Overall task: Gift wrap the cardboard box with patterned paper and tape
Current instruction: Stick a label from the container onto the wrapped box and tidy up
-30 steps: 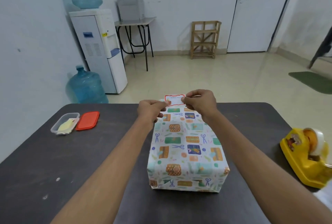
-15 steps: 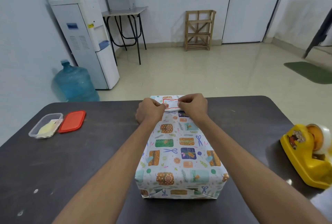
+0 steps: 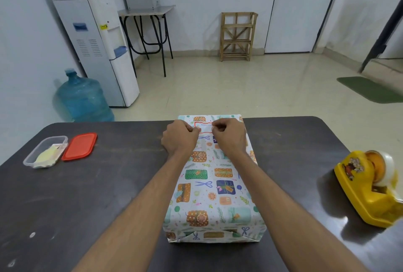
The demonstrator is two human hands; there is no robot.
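Wrapped box [image 3: 212, 186] sits mid-table [image 3: 109, 195]. Left hand [image 3: 180, 138] and right hand [image 3: 231, 137] pinch red-bordered label [image 3: 204, 127] at its far end.

Forearms stretched forward, left hand [image 3: 180, 138] and right hand [image 3: 231, 136] close together, fingers curled, pinching a label [image 3: 204, 127]

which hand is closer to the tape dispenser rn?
Right. The right hand holds the right end of the label on the wrapped box, toward the tape dispenser; the left hand holds its left end, farther away.
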